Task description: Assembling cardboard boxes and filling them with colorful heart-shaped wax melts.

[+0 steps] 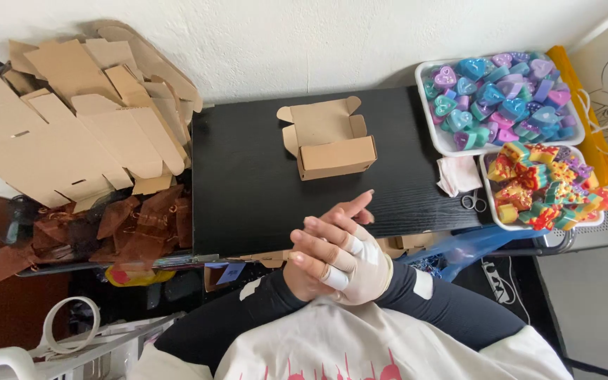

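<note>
The left hand (311, 264) and the right hand (360, 264), which wears a pale wrap, are pressed together with fingers laced at the near edge of the black table (248, 183), and they hold nothing. Past them, one small brown box (332, 144) sits open on the table. Two white trays (452, 144) of bright soaps stand at the right, and many flat cardboard boxes (79, 127) are piled at the left.

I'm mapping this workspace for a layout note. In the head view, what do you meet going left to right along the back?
Pile of flat cardboard blanks → folded cardboard box on the black table → tray of heart-shaped soaps → yellow cloth.
</note>
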